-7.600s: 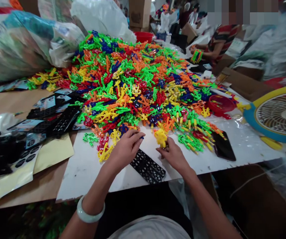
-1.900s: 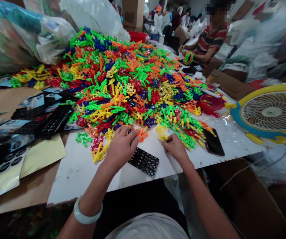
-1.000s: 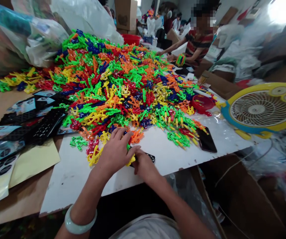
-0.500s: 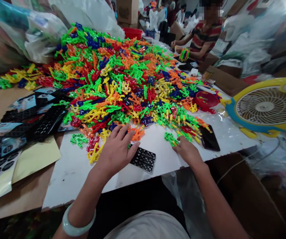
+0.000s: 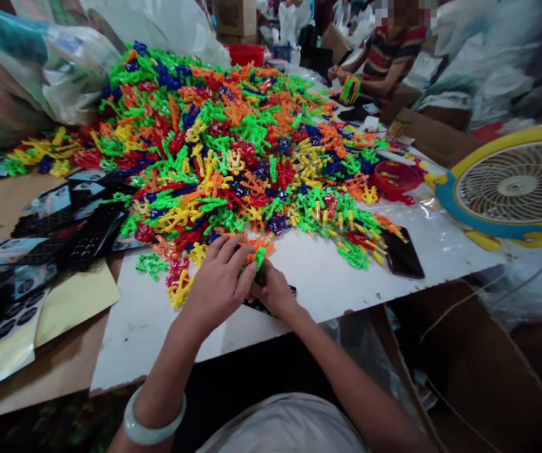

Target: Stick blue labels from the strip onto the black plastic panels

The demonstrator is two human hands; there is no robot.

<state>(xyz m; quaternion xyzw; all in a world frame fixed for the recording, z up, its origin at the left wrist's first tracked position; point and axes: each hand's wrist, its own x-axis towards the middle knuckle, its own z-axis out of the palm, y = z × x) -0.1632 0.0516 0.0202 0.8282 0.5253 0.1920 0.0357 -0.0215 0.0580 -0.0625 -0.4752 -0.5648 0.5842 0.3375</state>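
My left hand (image 5: 221,274) lies over the near edge of the toy pile, fingers stretched out and close together, with its thumb beside my right hand. My right hand (image 5: 273,286) is closed on a small green plastic toy figure (image 5: 260,254), whose top shows above the fingers. Beneath both hands is a black plastic tray with rows of round holes (image 5: 257,306), mostly covered. Orange figures lie just behind the fingertips. Yellow figures (image 5: 180,289) and a red one rest left of my left hand.
A big heap of coloured toy figures (image 5: 233,138) fills the table. Black trays and printed cards (image 5: 89,236) lie left. To the right are a phone (image 5: 403,251), a red bowl (image 5: 396,179) and a yellow-blue fan (image 5: 511,182). A person in a striped shirt (image 5: 393,56) works farther back.
My right hand has moved left from beside the phone to my left hand, bringing the green toy figure over the black tray. My left hand has stayed nearly in place.
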